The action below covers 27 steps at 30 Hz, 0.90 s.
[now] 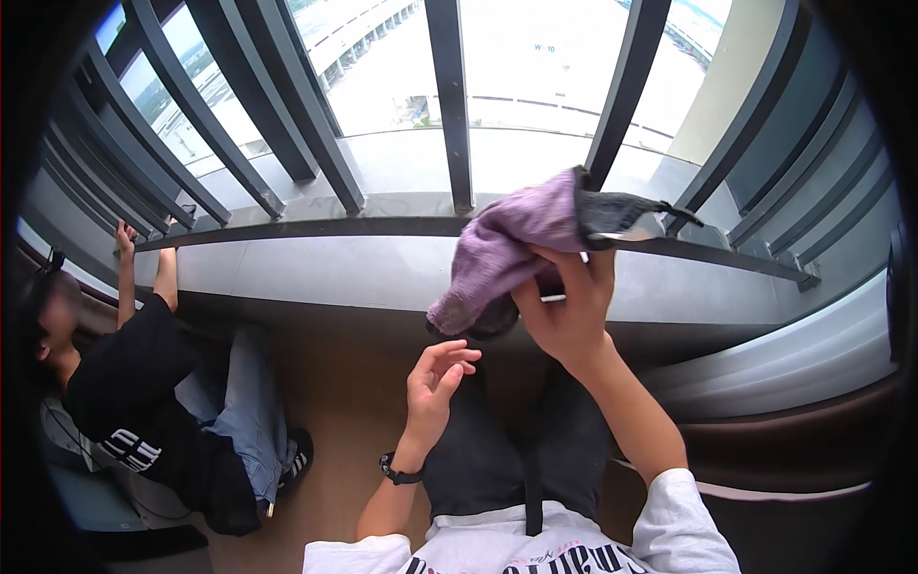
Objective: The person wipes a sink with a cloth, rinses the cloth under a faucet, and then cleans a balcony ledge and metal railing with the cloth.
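A crumpled cloth, purple on one side and dark grey on the other, is held up in front of the window bars. My right hand grips it from below, thumb and fingers closed around its folds. Part of the cloth hangs toward the left, and its dark end sticks out to the right. Just beneath the hanging end is my left hand, holding nothing, its fingers loosely bent and apart. A small gap separates it from the cloth. On my left wrist sits a black watch.
Dark metal bars with a bottom rail stand before the window, above a pale ledge. At left, a person in black crouches with hands at the bars. A white curtain hangs at right.
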Motion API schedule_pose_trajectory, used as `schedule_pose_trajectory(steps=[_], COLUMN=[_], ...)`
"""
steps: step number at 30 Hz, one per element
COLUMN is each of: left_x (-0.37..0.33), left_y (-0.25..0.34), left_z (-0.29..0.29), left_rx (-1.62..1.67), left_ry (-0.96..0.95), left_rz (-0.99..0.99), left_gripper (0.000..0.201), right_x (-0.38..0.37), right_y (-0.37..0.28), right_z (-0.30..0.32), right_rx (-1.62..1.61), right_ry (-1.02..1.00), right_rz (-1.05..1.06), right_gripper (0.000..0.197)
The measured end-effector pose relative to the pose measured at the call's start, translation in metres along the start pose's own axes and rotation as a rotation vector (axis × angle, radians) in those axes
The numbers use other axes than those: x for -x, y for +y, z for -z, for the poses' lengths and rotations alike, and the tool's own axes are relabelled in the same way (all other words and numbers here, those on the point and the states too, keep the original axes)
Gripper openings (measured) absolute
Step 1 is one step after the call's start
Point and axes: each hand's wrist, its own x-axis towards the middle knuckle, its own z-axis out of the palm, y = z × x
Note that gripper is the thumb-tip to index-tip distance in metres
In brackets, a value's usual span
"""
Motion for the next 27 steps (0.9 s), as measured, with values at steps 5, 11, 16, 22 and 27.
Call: schedule_pose_trajectory(steps=[5, 11, 16, 22, 27], left_x=[0.045, 0.068, 0.066, 0.071, 0.070], left_y=[-0.102, -0.111, -0.129, -0.126, -0.123], left_z=[0.031, 0.027, 0.023, 0.025, 0.025], left_rx=[-0.193, -0.769, -0.842, -0.840, -0.824], left_ry=[0.249, 0.132, 0.086, 0.105, 0.116], left_rz=[0.160, 0.055, -0.014, -0.036, -0.026], left_gripper=[0.013, 0.008, 0.011, 0.011, 0.011], right_x=[-0.019, -0.031, -0.021, -0.012, -0.014], right_y=[0.029, 0.036, 0.048, 0.046, 0.045], right_z=[-0.052, -0.046, -0.032, -0.012, 0.008], right_rx=[0.252, 0.217, 0.110, 0.133, 0.087], right_ry=[-0.370, -0.414, -0.452, -0.472, -0.468], right_rz=[-0.068, 0.076, 0.087, 0.113, 0.123], right_gripper=[0.036, 0.030, 0.024, 0.020, 0.023])
